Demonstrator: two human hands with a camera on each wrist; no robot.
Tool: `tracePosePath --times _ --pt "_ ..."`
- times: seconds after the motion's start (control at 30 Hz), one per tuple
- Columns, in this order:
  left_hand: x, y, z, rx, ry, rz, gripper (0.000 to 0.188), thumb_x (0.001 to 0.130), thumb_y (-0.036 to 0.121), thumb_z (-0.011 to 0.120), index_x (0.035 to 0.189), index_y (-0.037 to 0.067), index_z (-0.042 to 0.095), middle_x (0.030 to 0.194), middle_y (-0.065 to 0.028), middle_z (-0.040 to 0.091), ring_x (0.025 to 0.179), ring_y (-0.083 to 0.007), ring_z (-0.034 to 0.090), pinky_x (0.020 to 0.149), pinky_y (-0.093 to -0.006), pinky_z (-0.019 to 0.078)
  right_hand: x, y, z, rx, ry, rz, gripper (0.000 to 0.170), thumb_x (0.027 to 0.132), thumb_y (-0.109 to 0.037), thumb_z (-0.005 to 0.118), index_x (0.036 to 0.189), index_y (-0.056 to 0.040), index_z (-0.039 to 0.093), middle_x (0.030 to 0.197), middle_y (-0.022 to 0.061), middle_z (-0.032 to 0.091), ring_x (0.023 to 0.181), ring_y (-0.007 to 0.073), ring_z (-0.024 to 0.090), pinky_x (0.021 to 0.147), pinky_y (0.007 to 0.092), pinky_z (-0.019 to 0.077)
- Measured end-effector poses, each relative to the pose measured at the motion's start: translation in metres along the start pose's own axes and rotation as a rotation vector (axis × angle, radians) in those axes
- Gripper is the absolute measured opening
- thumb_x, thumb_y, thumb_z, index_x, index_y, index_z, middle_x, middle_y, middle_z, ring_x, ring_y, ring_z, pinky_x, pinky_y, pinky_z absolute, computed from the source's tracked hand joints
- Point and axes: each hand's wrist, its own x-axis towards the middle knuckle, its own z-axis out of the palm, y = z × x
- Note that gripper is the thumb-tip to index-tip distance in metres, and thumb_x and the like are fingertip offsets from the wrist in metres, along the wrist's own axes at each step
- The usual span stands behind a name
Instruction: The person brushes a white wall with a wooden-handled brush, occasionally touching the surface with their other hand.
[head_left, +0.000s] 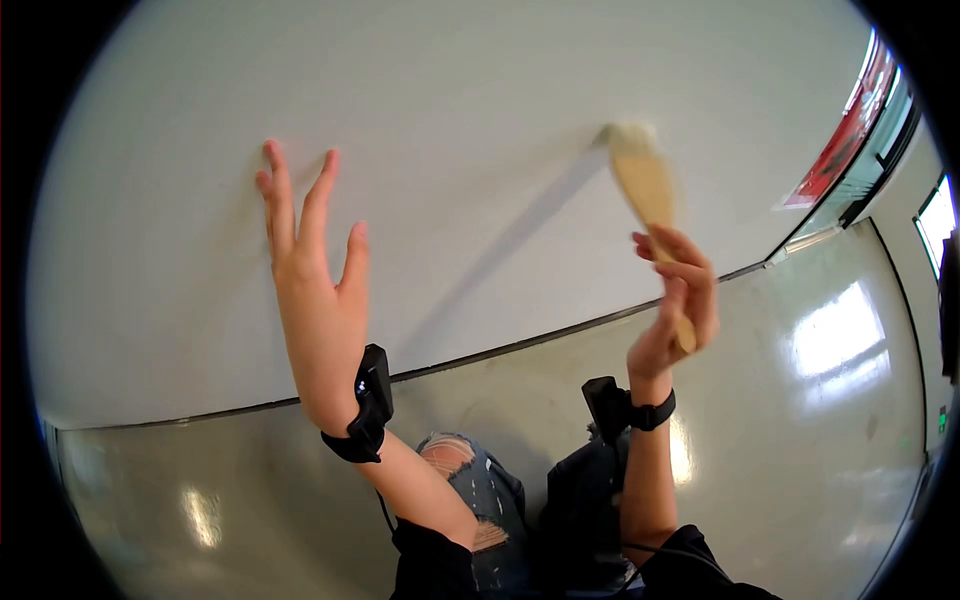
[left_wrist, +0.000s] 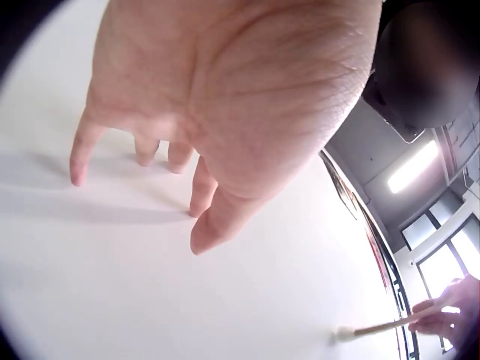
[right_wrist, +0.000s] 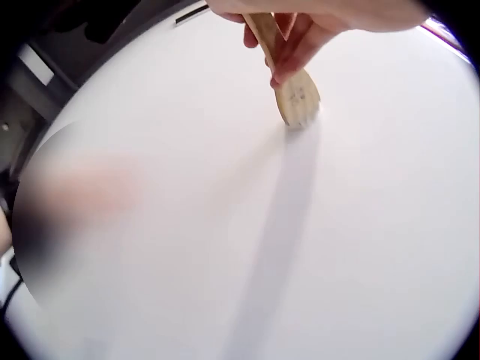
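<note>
gripping the brush (head_left: 645,185) by its handle (head_left: 684,335), the right hand (head_left: 685,300), i judge from afar, gains reach. the left hand (head_left: 315,285) splays at the wall (head_left: 450,150), perhaps for balance.

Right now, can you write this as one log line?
left hand: spread at white wall | right hand: grips tan brush | brush tip: against wall

Head view faces forward and down — wrist views, close along the wall (head_left: 450,110), share the brush (head_left: 645,188).
</note>
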Motion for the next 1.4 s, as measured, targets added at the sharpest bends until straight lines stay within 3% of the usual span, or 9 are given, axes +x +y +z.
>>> tracePosePath --times 0.2,0.43,0.57,0.6,0.73,1.0,1.13,1.23,1.4 --pt "0.001 0.003 -0.002 -0.01 -0.009 -0.013 0.057 0.097 0.0 0.06 0.151 0.018 0.053 0.173 -0.0075 0.023 0.157 -0.0376 0.022 0.124 -0.0502 0.0294 -0.015 0.014 -0.005 -0.1 0.026 0.111 0.019 0.092 0.004 0.048 0.078 0.0076 0.061 0.092 0.021 0.074 0.064 0.0231 0.073 0.057 0.0313 0.0603" --pt "-0.001 0.0 0.0 0.017 -0.009 -0.007 0.057 0.097 0.001 0.059 0.151 0.019 0.053 0.173 -0.0075 0.022 0.157 -0.0377 0.022 0.123 -0.0503 0.0298 -0.018 0.021 -0.011 -0.205 -0.149 0.427 0.025 0.094 0.003 0.05 0.069 0.0059 0.057 0.069 0.0086 0.066 0.05 0.0114 0.061 0.046 0.0264 0.0501" --pt "-0.002 0.001 -0.001 0.023 -0.018 -0.028 0.057 0.097 0.001 0.059 0.151 0.018 0.053 0.173 -0.0079 0.022 0.157 -0.0385 0.022 0.123 -0.0504 0.0304 -0.008 0.0 -0.017 -0.011 0.096 0.187 0.02 0.095 0.002 0.042 0.079 0.0051 0.053 0.081 0.0173 0.073 0.054 0.0214 0.067 0.05 0.0319 0.055" --pt "-0.002 0.001 -0.001 0.023 -0.018 -0.024 0.057 0.097 0.001 0.059 0.151 0.018 0.053 0.173 -0.008 0.022 0.157 -0.0387 0.022 0.123 -0.0504 0.0305 -0.007 -0.006 -0.019 -0.056 0.085 0.138 0.027 0.103 -0.011 0.033 0.089 0.0037 0.05 0.089 0.0257 0.072 0.06 0.0319 0.07 0.056 0.0379 0.0593" --pt "0.0 0.002 -0.001 -0.002 -0.008 -0.01 0.057 0.097 0.001 0.06 0.151 0.018 0.052 0.173 -0.0086 0.022 0.157 -0.0391 0.021 0.123 -0.0503 0.0306 0.004 -0.007 -0.007 -0.049 0.041 -0.074 0.021 0.103 -0.006 0.038 0.094 0.0057 0.052 0.113 0.0297 0.069 0.096 0.0402 0.075 0.082 0.0443 0.0643" --pt "-0.001 0.003 -0.001 0.013 -0.031 -0.018 0.057 0.098 0.003 0.06 0.153 0.018 0.051 0.173 -0.0086 0.02 0.158 -0.0374 0.019 0.124 -0.0499 0.0286 -0.009 0.015 -0.017 -0.142 0.026 0.152 0.02 0.083 0.007 0.044 0.068 0.0076 0.058 0.079 0.0157 0.071 0.06 0.0204 0.07 0.057 0.0291 0.0584" --pt "-0.003 0.0 0.001 0.024 -0.018 0.015 0.059 0.097 0.001 0.061 0.153 0.019 0.05 0.173 -0.009 0.021 0.158 -0.0393 0.02 0.123 -0.0507 0.0306 -0.014 0.03 -0.023 -0.292 -0.081 0.541 0.025 0.086 0.004 0.047 0.065 0.0042 0.06 0.059 0.0075 0.066 0.048 0.0121 0.063 0.048 0.0239 0.0492" --pt "-0.003 0.001 -0.001 0.009 -0.043 -0.012 0.057 0.101 0.005 0.059 0.155 0.018 0.049 0.174 -0.0078 0.019 0.16 -0.0339 0.015 0.126 -0.0486 0.0239 -0.012 0.027 -0.026 -0.239 -0.009 0.527 0.027 0.087 0.004 0.047 0.063 0.0038 0.059 0.059 0.0069 0.065 0.047 0.0123 0.063 0.047 0.0239 0.0487" --pt "-0.005 -0.002 0.0 0.028 -0.03 0.007 0.06 0.097 0.001 0.061 0.153 0.018 0.049 0.173 -0.009 0.02 0.158 -0.0402 0.02 0.123 -0.0512 0.0306 -0.008 0.014 -0.028 -0.016 0.21 -0.045 0.015 0.078 0.011 0.041 0.075 0.0098 0.055 0.092 0.0258 0.071 0.066 0.0318 0.073 0.062 0.0386 0.0639"
